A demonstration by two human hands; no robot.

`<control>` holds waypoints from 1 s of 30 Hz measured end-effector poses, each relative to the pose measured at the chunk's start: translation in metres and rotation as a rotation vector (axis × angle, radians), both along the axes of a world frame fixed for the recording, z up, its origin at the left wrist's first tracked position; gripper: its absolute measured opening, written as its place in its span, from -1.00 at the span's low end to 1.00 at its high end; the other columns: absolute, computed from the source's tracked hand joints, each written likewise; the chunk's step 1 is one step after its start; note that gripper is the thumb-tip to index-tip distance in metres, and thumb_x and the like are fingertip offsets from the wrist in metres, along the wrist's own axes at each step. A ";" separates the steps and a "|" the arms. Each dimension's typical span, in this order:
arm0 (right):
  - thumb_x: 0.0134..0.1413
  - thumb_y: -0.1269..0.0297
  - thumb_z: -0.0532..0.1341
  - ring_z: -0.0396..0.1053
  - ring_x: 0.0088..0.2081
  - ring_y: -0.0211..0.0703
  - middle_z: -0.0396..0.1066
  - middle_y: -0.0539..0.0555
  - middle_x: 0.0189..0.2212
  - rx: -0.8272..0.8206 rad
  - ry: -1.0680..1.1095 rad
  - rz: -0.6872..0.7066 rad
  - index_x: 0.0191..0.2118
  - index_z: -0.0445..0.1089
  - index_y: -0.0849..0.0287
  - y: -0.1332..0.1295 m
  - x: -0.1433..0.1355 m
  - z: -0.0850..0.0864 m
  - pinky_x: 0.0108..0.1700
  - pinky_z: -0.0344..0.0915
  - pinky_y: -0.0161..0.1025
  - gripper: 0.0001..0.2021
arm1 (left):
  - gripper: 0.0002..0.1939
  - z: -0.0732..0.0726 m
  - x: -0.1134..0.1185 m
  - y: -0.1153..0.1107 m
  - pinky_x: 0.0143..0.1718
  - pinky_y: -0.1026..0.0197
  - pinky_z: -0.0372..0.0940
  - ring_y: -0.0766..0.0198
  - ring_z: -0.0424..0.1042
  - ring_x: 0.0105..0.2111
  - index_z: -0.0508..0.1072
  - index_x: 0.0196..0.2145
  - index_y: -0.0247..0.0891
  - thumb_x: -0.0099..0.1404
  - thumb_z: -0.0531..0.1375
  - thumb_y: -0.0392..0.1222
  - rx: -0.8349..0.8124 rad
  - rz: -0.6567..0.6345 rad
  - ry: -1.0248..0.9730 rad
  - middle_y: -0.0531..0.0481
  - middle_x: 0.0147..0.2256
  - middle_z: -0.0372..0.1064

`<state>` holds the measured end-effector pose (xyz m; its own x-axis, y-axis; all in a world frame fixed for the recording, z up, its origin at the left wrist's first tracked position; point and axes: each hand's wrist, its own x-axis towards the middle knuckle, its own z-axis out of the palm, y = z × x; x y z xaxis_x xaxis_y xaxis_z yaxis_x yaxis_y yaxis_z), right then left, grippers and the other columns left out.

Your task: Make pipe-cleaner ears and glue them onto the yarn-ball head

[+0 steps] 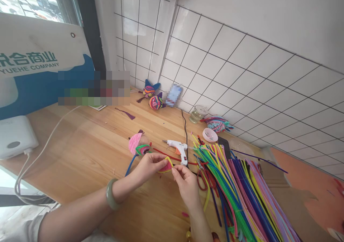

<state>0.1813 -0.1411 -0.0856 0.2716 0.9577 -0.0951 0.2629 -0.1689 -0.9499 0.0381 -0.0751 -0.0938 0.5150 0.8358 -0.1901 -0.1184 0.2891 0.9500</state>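
We have a yellow-edged pink pipe-cleaner piece (165, 167) raised just above the middle of the tabletop (94, 145), between both hands. Our left hand (152, 166) is closed to a pinch on its upper side, thumb against fingers; our right hand (185, 181) pinches its right-hand corner, thumb to forefinger. We likely grip at two edges so the small, bendy shape stays taut and we can see its outline.

Just beyond our left fingers lies the pink-wrapped ball (135, 144), probably kept close for comparison. The glue gun (179, 148) rests on its side, nozzle toward the ball, seemingly in easy reach. Right of our hands, red-handled scissors (202, 175) lie beside the long pipe-cleaner bundle (231, 184), perhaps so colours and cutting stay together. Toward the tabletop's wall-side edge stand a striped fish figure (156, 102), a glass jar (197, 114) and a pink bowl (210, 135), presumably out of our way.
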 end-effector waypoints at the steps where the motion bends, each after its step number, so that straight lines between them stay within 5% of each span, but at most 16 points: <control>1: -0.07 0.08 0.18 0.22 -0.51 -0.22 0.30 0.01 -0.57 -0.001 0.004 -0.002 -0.40 0.37 0.24 0.000 0.000 0.000 -0.44 0.19 -0.31 -0.72 | -0.66 0.002 0.000 0.000 -0.50 0.32 0.22 0.34 0.32 -0.52 0.49 -0.37 -0.38 0.04 0.22 0.00 -0.025 -0.007 -0.014 -0.04 -0.48 0.41; 13: -0.07 0.13 0.19 0.22 -0.52 -0.23 0.33 0.02 -0.58 0.022 -0.026 0.005 -0.43 0.38 0.25 0.000 -0.003 0.001 -0.45 0.19 -0.33 -0.76 | -0.68 -0.001 0.000 0.001 -0.59 0.37 0.12 0.43 0.21 -0.63 0.44 -0.54 -0.38 0.02 0.24 0.01 -0.121 0.043 -0.065 0.05 -0.63 0.31; 19: -0.08 0.12 0.19 0.24 -0.52 -0.22 0.35 0.03 -0.56 0.020 -0.032 -0.005 -0.42 0.39 0.24 0.000 -0.002 0.000 -0.45 0.20 -0.32 -0.75 | -0.60 0.001 0.000 0.001 -0.47 0.34 0.21 0.35 0.33 -0.49 0.47 -0.20 -0.31 -0.01 0.28 -0.07 -0.076 0.082 -0.046 -0.03 -0.41 0.45; 30: -0.04 0.12 0.17 0.23 -0.52 -0.22 0.34 0.02 -0.57 0.011 -0.053 0.003 -0.40 0.38 0.24 0.000 -0.003 0.002 -0.44 0.20 -0.32 -0.75 | -0.73 -0.005 0.001 0.002 -0.50 0.32 0.20 0.32 0.32 -0.53 0.54 -0.38 -0.33 0.05 0.22 -0.06 0.028 0.092 0.063 -0.02 -0.52 0.45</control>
<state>0.1779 -0.1416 -0.0833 0.2728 0.9595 -0.0702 0.3134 -0.1576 -0.9364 0.0390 -0.0728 -0.0984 0.4232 0.8846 -0.1958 -0.0836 0.2533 0.9638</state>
